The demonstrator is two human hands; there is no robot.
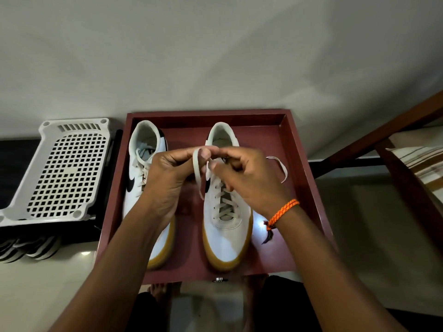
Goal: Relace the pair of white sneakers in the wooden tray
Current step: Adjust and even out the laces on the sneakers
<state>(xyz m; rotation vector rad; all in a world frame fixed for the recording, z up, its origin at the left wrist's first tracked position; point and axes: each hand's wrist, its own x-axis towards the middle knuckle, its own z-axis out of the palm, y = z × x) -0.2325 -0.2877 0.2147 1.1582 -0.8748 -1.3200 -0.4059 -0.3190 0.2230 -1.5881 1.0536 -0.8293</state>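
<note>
So both white sneakers with the gum-coloured soles sit side by side in the dark red wooden tray [291, 149], toes pointing at me, heels toward the tray's far wall. The one on the left side of the tray, with the black swoosh [143, 168], looks laced up most of the way, though my arm covers a good part of it. The one nearer the middle of the tray [226, 226] has its crisscross done up the eyelets, and I'm working on the top of it now, so I'd say I'm at the tying stage. My left hand [167, 178] is pinching a loop of the flat off-white lace [197, 168] between thumb and fingers, held up above the tongue so the loop stays open. My right hand [242, 176] has its fingers curled in tight around the other strand right beside that loop, probably to wrap it round. The loose end [281, 167] trails off toward the tray's right wall, lying on the tray floor out of the way. There's an orange braided band [282, 210] on my right wrist. The tray sits on a pale glossy floor against a plain white wall, with a white perforated plastic rack [64, 168] just left of the tray and a dark wooden frame [383, 133] off to its right.
</note>
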